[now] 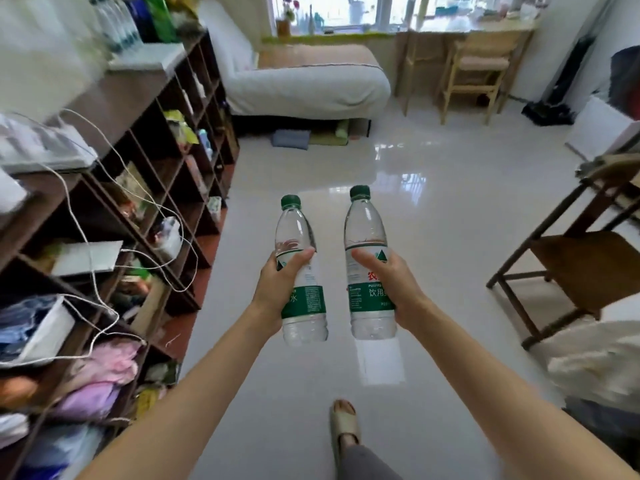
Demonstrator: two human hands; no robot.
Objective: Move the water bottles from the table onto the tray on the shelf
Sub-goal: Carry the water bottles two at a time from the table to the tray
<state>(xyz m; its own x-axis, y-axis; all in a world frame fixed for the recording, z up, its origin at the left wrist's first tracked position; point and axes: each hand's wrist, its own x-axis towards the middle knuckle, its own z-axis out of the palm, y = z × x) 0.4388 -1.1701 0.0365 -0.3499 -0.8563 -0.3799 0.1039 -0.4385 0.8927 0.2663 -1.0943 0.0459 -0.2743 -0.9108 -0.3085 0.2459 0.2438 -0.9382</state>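
Clear bottles (pixel 301 271) with green caps (pixel 290 201) and green-white labels (pixel 369 296).

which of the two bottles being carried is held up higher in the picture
The bottle in the right hand: this right bottle has its green cap above the cap of the left bottle, held by the left hand.

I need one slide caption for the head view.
Left hand and right hand each carry an upright water bottle over the floor.
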